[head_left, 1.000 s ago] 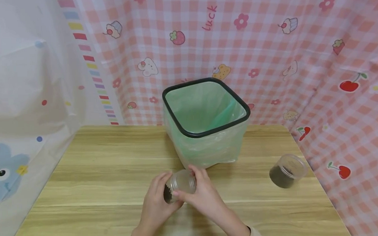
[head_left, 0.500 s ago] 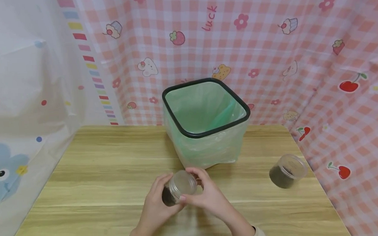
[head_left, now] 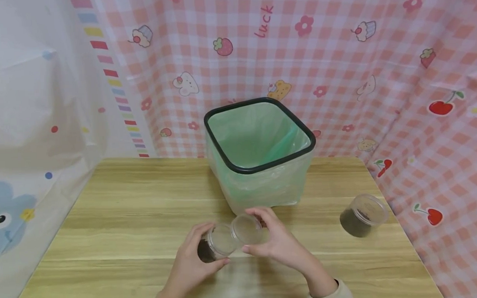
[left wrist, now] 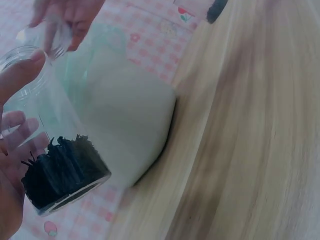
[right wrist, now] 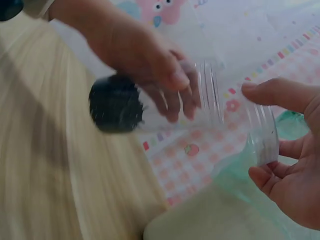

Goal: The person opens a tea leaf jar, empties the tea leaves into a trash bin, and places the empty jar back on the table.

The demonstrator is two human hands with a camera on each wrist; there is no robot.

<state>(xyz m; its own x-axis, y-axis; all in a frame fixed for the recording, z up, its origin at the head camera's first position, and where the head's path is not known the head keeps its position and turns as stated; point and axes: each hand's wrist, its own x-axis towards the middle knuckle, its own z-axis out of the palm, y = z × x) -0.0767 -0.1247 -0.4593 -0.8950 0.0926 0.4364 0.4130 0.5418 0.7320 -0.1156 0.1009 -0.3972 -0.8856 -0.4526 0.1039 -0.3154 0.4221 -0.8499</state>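
Observation:
My left hand (head_left: 192,251) grips a clear plastic jar (right wrist: 165,107) round its side. Dark, dry, shredded bits (left wrist: 65,167) that look like tea leaves fill its lower part, and its threaded mouth is uncovered. Between thumb and fingers, my right hand (head_left: 279,242) holds a clear round screw lid (right wrist: 262,135) by its edge. In the right wrist view a gap shows between lid and jar mouth; from the head the two overlap slightly. The jar leans with its mouth toward the lid, above the table.
A bin with a black rim (head_left: 245,170) and a pale green liner stands just beyond my hands on the wooden table (head_left: 126,223). Near the right edge is a second clear jar (head_left: 363,217) with dark contents. Patterned cloth (head_left: 251,69) hangs behind.
The lid has come off the jar: my right hand has drawn it away to the right. My left hand with the jar has shifted slightly left.

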